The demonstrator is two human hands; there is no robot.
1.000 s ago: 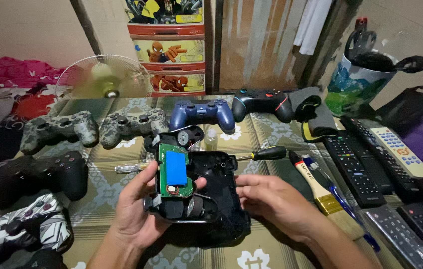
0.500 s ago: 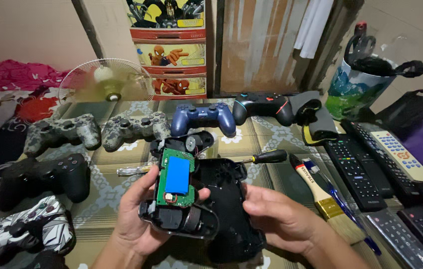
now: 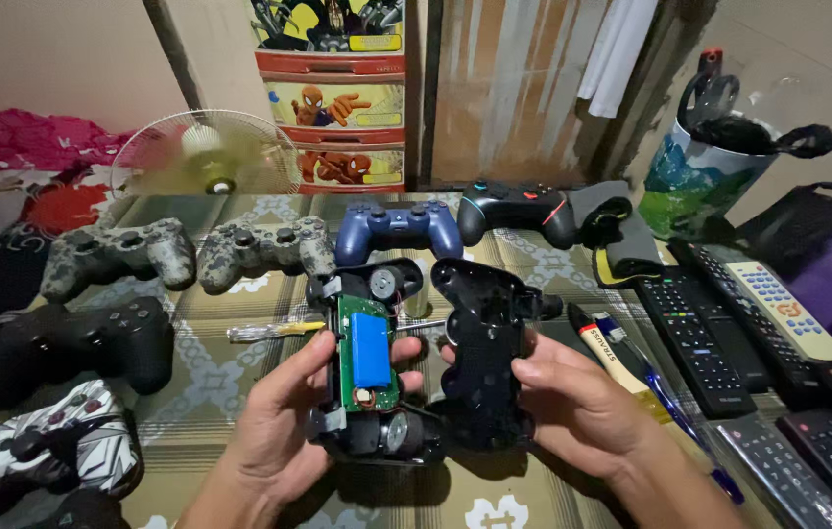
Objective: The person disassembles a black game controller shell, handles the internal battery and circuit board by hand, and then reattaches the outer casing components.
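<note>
Holding the light, easily broken open controller half [image 3: 367, 377] by its edges, left hand [image 3: 284, 416] fingers grip it while right hand [image 3: 572, 407] fingers grip the stiff black shell [image 3: 482, 353].

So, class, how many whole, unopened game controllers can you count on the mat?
6: two camouflage, blue, black-red along the back; black, patterned left. More may be hidden off-frame.
</note>
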